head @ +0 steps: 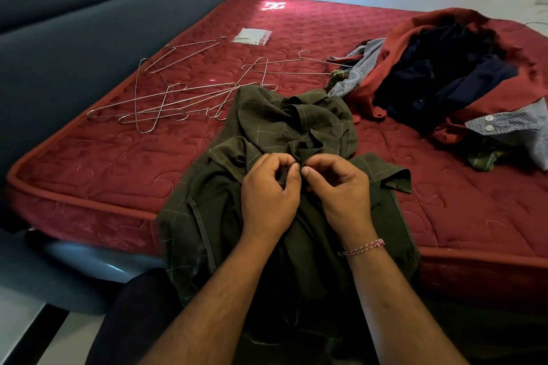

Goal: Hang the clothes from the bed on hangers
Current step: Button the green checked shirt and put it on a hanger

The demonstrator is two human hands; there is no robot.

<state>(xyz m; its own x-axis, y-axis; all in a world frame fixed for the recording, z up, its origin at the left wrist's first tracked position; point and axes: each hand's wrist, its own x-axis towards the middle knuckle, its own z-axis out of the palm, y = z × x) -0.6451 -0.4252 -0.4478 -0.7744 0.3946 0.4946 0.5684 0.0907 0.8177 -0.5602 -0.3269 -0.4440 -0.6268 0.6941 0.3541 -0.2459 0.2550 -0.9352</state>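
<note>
Both hands meet at the middle of a dark olive checked shirt [284,133] draped over the near edge of a red quilted mattress [118,163]. The left hand [268,190] and right hand [338,187] pinch its fabric, thumbs touching. Thin wire hangers [166,98] lie scattered beyond, left of a heap of red, navy and patterned clothes [444,74].

Shirt [284,139] at frame centre on mattress [296,27]; hangers [166,98] to its left; clothes pile [444,77] upper right; packet [252,36] beyond hangers.
</note>
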